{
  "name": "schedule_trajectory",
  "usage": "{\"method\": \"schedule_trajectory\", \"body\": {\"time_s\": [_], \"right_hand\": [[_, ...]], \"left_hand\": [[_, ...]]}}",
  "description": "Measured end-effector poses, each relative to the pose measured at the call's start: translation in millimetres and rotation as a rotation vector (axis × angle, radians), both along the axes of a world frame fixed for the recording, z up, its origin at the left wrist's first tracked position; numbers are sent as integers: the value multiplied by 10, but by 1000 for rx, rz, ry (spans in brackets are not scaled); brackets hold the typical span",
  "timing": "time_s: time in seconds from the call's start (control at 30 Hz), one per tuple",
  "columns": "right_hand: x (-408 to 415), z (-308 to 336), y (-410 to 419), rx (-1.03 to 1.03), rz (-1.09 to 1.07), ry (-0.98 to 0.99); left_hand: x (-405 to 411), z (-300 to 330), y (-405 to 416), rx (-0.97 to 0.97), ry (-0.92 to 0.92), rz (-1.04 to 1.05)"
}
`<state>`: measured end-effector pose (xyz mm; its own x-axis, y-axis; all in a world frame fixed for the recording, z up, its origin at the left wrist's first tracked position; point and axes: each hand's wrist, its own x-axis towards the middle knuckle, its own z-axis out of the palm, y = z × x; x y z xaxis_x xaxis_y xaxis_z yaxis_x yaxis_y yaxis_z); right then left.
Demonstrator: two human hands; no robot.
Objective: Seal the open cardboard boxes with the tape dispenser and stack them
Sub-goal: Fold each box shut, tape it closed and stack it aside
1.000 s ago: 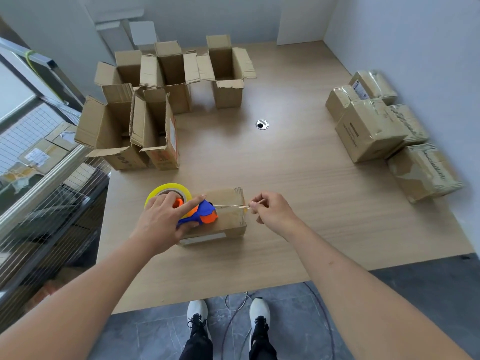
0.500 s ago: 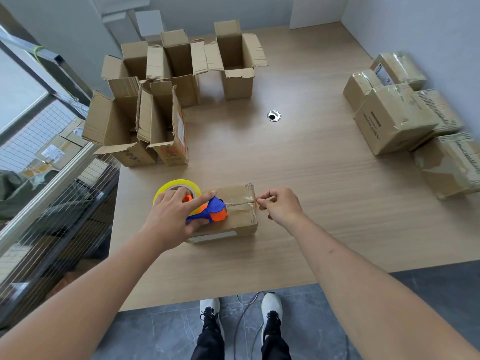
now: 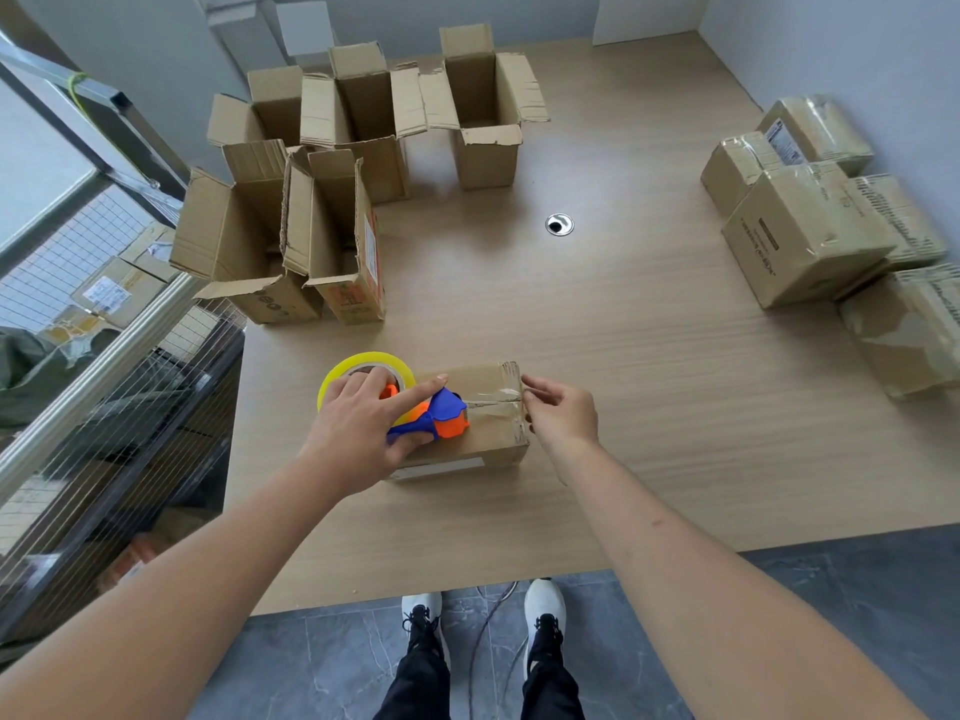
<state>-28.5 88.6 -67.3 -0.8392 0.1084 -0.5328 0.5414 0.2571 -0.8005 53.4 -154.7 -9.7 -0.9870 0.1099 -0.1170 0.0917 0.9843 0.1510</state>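
While the left hand (image 3: 363, 428) grips the blue and orange tape dispenser (image 3: 439, 420) on top of the small closed box (image 3: 483, 433), its pointer finger lies straight along the top and the other fingers curl round the handle. Much of the dispenser is hidden under that hand, and only part of the yellow tape roll (image 3: 363, 363) peeks out behind the knuckles. A thin strip of clear tape (image 3: 493, 402) runs from the dispenser to the right hand (image 3: 561, 413), whose fingertips pinch its end at the box's right edge. The tape is see-through and hard to make out.

Past the left fingers, open boxes (image 3: 332, 241) stand with flaps up on the wooden table (image 3: 623, 356). Far out past the right fingers sit sealed boxes (image 3: 810, 236), one cut off by the edge. A round hole (image 3: 559, 224) sits between the groups.
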Motion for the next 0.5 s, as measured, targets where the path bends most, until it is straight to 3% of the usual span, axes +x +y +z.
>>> {"method": "schedule_trajectory", "body": {"time_s": [0.13, 0.23, 0.3, 0.4, 0.5], "right_hand": [[92, 26, -245, 66, 71, 85], [159, -48, -343, -320, -137, -56], [154, -91, -326, -430, -217, -124], [133, -104, -341, -333, -196, -70], [180, -78, -350, -36, -135, 162]], "left_hand": [[7, -1, 1, 12, 18, -1], [8, -17, -10, 19, 45, -3], [-7, -24, 6, 14, 53, -14], [8, -40, -22, 15, 61, -17], [36, -48, -20, 8, 69, -25]]}}
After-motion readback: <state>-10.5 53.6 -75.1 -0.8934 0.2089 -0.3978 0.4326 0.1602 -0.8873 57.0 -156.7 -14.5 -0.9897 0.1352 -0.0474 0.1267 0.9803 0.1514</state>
